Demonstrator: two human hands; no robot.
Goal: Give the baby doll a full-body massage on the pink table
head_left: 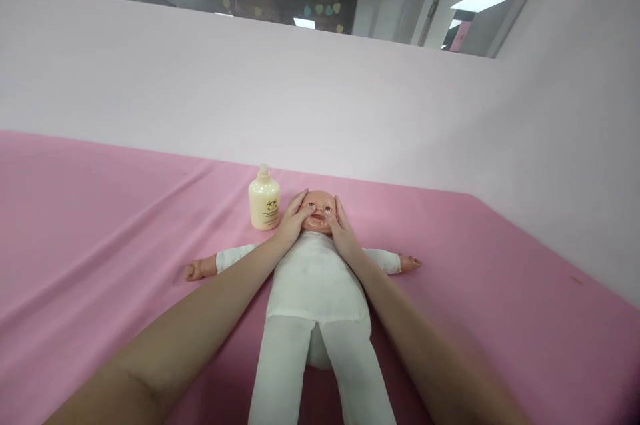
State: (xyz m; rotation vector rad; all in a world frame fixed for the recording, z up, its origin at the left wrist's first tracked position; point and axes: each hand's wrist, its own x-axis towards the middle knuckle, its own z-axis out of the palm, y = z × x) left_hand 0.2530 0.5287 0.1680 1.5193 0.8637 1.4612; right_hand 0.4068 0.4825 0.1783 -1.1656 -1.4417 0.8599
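A: What lies at the centre of the view?

B: A baby doll [315,278] in a white one-piece suit, on its back on the pink sheet [100,225] that covers the surface. Its head points away from the camera, its legs toward it, and both arms are spread out to the sides, with the bare doll hands showing past the sleeves.

A: Where are the person's hands?

B: Both forearms reach forward along the doll's body. The left hand [291,218] lies against one side of the doll's face, fingers extended up along the cheek. The right hand [341,225] lies against the other side in the same way. The thumbs rest near the doll's mouth.

A: What is the state of each grip?

B: Neither hand closes around anything. The fingers are flat and spread, pressed on the face, cupping the head between the two palms.

A: What stands nearby?

B: A cream-coloured pump bottle [264,200] stands upright on the sheet, just beside the doll's head, near the left hand but apart from it. A pale pink wall [300,92] rises behind the surface.
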